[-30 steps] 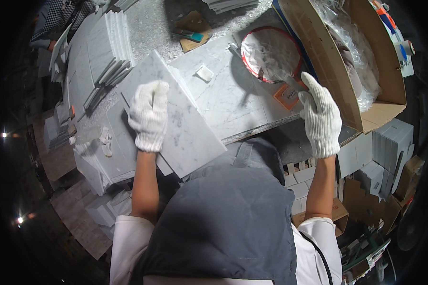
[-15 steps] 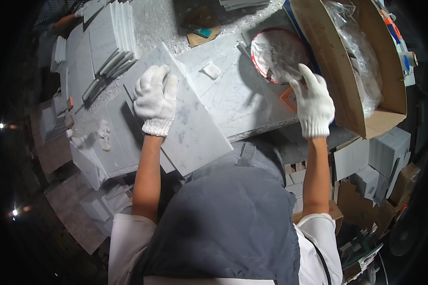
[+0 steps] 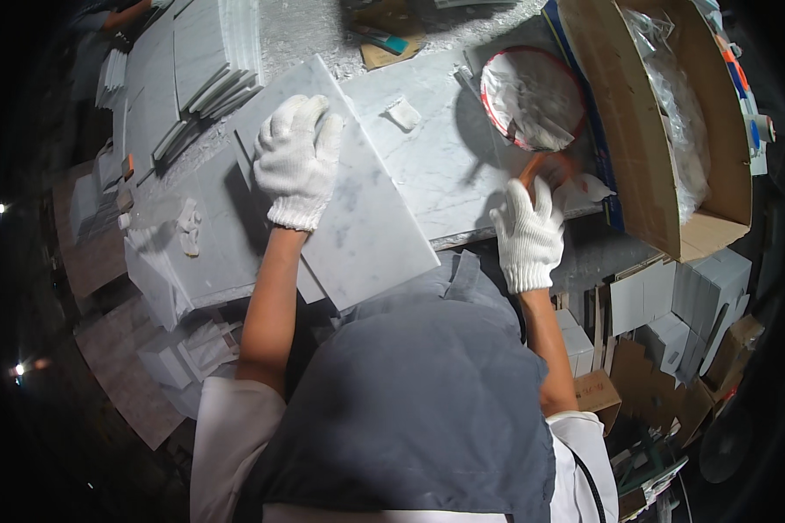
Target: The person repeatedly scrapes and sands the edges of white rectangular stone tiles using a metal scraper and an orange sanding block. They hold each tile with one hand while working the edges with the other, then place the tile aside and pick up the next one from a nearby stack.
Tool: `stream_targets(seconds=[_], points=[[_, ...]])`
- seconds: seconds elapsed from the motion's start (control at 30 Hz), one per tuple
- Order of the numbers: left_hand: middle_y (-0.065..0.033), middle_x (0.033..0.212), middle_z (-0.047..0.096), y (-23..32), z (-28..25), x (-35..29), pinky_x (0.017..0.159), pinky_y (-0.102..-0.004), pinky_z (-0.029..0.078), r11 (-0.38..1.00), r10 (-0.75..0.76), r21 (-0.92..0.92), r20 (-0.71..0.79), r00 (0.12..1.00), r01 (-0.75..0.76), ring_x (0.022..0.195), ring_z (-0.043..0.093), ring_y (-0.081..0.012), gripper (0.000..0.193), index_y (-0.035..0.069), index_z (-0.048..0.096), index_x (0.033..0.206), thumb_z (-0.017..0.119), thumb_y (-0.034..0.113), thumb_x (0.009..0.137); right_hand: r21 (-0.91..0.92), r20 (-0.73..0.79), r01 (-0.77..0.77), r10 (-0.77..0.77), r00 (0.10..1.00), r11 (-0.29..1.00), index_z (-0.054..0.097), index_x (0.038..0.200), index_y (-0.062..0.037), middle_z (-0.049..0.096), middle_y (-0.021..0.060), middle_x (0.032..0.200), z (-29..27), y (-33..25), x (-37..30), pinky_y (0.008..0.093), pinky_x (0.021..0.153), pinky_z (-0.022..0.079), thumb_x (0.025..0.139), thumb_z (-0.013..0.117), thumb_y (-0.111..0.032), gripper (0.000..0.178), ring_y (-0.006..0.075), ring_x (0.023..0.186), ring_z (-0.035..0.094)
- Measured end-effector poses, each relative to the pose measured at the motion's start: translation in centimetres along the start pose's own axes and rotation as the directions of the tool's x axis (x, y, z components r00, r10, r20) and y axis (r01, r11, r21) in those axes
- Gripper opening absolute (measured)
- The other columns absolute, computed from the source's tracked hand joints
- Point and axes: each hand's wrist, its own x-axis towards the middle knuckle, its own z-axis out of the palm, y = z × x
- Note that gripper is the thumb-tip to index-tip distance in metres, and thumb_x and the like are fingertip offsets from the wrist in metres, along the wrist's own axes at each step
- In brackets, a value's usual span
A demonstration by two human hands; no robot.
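My left hand [image 3: 298, 161], in a white knit glove, lies flat on a grey-veined white marble tile [image 3: 371, 227]. The tile sits at a slant over another piece, its near corner jutting past the bench edge. At the right, my gloved right hand [image 3: 529, 231] grips an orange thing [image 3: 545, 166] at its fingertips; motion smears it, so its kind does not show. Just beyond is a round red-rimmed tub [image 3: 487, 109] with a crumpled whitish lining. A small white scrap [image 3: 403, 113] lies between the tile and the tub.
Stacked marble tiles [image 3: 214, 61] stand at the far left. A teal-handled tool [image 3: 388, 41] rests on a brown piece at the back. An open cardboard box [image 3: 637, 131] holding clear plastic lines the right. Across the bench, another person's arm [image 3: 129, 15] shows at the upper left.
My right hand has moved left and toward me from beside the tub, and the orange thing is now at its fingertips. My left hand stays on the tile.
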Motion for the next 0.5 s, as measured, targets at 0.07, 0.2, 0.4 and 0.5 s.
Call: stream_targets(seconds=[0.07,0.2,0.4,0.5], points=[[0.0000,0.121,0.065,0.1,0.0,0.0,0.099,-0.0423,0.049,1.000,-0.004,0.010,-0.004,1.000,0.004,0.112,0.060,-0.0267,0.028,0.022,0.073,0.111,0.073,0.038,0.088,0.029,-0.106,0.127,-0.124,0.987,0.991,0.068,0.108,-0.0203,0.058,0.0069,0.136,0.3,0.0,-1.0,0.0478,0.093,0.052,0.075,0.085,-0.027,0.038,0.0361,0.117,0.057],[0.0005,0.118,0.064,-0.1,0.1,-0.4,0.093,-0.0393,0.050,0.997,0.010,0.073,-0.006,1.000,-0.009,0.106,0.060,-0.0245,0.028,0.024,0.072,0.113,0.070,0.040,0.090,0.201,-0.275,0.060,-0.002,0.961,0.978,0.063,0.082,-0.0122,0.066,0.0110,0.126,2.0,0.1,-1.0,0.0465,0.092,0.052,0.069,0.089,-0.019,0.030,0.0352,0.111,0.061],[-0.0065,0.119,0.055,-0.3,0.6,0.2,0.100,-0.0413,0.042,0.993,-0.078,0.092,0.101,0.992,0.068,0.118,0.051,-0.0271,0.036,0.017,0.066,0.112,0.063,0.047,0.092,0.299,-0.243,0.007,0.069,0.968,0.954,0.059,0.091,-0.0049,0.063,0.0169,0.127,2.1,-0.9,0.4,0.0383,0.090,0.055,0.082,0.081,-0.013,0.025,0.0313,0.105,0.066],[-0.0092,0.129,0.057,-0.5,0.7,2.5,0.111,-0.0450,0.036,0.999,0.007,0.046,0.068,0.998,-0.010,0.130,0.048,-0.0286,0.039,0.017,0.065,0.119,0.060,0.046,0.094,0.838,0.257,-0.341,0.243,0.935,0.426,0.057,0.123,-0.0046,0.058,0.0146,0.135,-0.1,-2.0,-0.6,0.0385,0.092,0.055,0.088,0.075,-0.009,0.039,0.0241,0.114,0.064]])
